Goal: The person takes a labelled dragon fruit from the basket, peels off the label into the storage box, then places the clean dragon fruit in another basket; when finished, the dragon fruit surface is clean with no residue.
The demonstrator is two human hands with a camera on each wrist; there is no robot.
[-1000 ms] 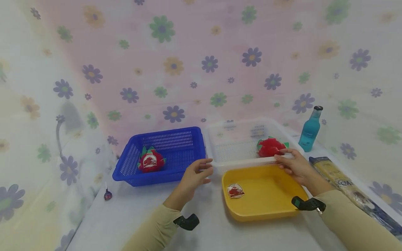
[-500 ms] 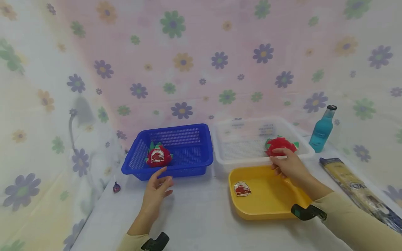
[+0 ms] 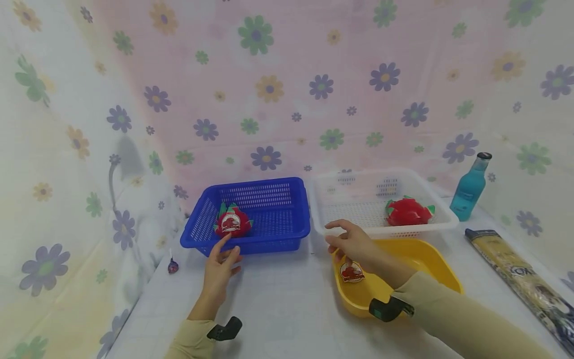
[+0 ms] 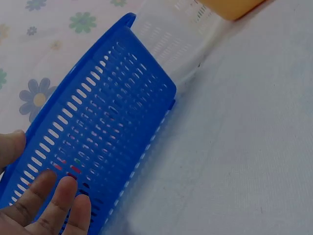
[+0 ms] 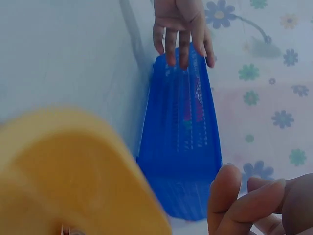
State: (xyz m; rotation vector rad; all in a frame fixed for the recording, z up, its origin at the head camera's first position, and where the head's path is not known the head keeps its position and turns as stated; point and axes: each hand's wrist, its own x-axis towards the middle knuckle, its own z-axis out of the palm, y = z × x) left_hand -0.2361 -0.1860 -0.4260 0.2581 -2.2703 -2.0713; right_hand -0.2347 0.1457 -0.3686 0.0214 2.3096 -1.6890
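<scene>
My left hand (image 3: 218,271) is at the front wall of the blue basket (image 3: 260,245), fingers loosely spread and holding nothing; whether a fingertip touches the basket, I cannot tell. Inside that basket lies a red dragon fruit (image 3: 233,222) with green tips and a round white label. My right hand (image 3: 354,244), holding nothing, hovers over the left rim of the yellow basin (image 3: 403,289), its fingers relaxed. A round red-and-white label (image 3: 352,272) is in the basin's left end. Another dragon fruit (image 3: 408,211) lies in the white basket (image 3: 345,209), behind the basin.
At the back right stands a bottle of blue drink (image 3: 469,189). A long printed packet (image 3: 515,271) lies along the right side of the table. A small wrapped lollipop (image 3: 173,266) is left of the blue basket. Flowered cloth (image 3: 296,99) hangs behind everything.
My right hand has moved left, away from the dragon fruit in the white basket, to the basin's left rim. My left hand has gone left to the blue basket's front. The view has shifted slightly.
</scene>
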